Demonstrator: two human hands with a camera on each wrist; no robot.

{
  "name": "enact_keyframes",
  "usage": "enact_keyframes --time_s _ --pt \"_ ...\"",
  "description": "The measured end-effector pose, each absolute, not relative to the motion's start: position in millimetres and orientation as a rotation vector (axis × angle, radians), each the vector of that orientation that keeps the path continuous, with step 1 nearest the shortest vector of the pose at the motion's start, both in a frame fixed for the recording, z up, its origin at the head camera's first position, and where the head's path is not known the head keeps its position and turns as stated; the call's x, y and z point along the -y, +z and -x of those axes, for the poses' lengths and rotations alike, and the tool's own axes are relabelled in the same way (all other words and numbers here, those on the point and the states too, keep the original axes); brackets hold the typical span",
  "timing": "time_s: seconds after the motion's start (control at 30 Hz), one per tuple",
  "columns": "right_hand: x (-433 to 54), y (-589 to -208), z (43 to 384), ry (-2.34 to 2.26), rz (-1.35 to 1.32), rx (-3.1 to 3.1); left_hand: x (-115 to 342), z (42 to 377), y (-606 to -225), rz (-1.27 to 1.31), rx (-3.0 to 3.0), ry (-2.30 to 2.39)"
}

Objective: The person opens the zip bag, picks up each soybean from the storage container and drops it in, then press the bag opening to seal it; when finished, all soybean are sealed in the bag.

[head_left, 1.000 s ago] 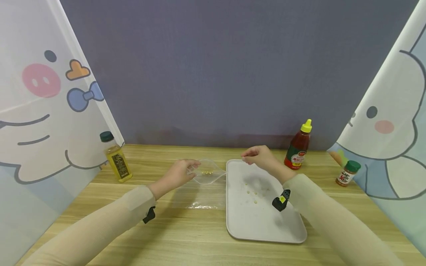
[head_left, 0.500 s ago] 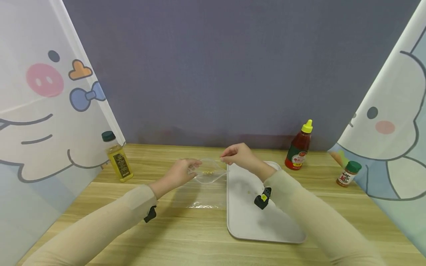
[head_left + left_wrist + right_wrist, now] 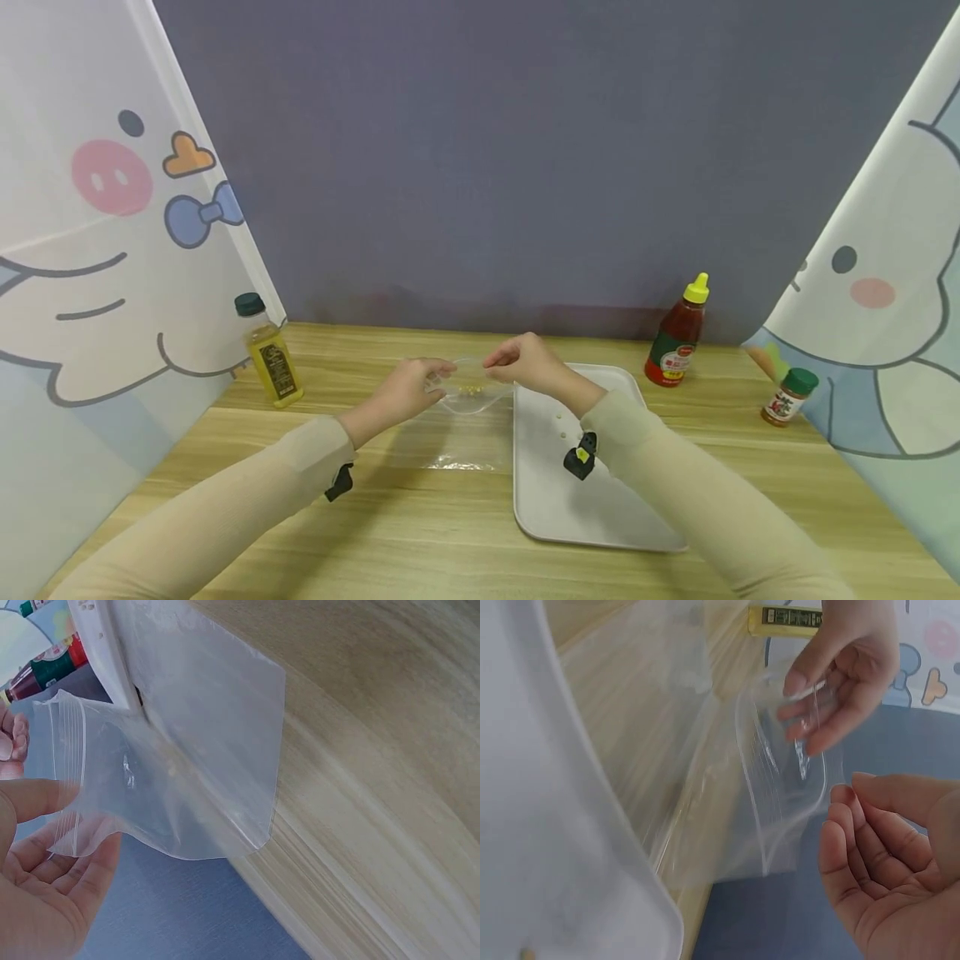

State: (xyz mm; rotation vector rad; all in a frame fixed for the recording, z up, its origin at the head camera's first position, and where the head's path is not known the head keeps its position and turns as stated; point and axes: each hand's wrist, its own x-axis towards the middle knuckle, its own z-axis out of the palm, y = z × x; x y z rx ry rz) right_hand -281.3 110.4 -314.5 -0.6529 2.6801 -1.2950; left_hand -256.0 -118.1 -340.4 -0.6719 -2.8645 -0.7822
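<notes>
On the desk [image 3: 375, 533], far left: a green-capped bottle [image 3: 274, 367]. Next: the left hand [image 3: 408, 388], its grip pinching a clear bag [image 3: 180, 765] around small yellow pieces [image 3: 471, 390]. At the bag's mouth: the right hand [image 3: 528, 363], thumb and fingertips together; whether holding anything, indeterminable. Beyond: a pale tray [image 3: 551, 508].

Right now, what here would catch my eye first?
Probably the clear zip bag in the middle, its mouth open, gripped by the left hand while the right hand hangs close to the opening. Next, perhaps the red sauce bottle with its yellow cap, beyond the pale tray on the right.
</notes>
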Motion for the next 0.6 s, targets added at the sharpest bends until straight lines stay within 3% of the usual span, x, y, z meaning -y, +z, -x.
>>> enact_keyframes --time_s 0.6 --pt "-179 -333 286 -1.286 0.486 -2.606 117 255 -339 0.666 2.857 -0.770"
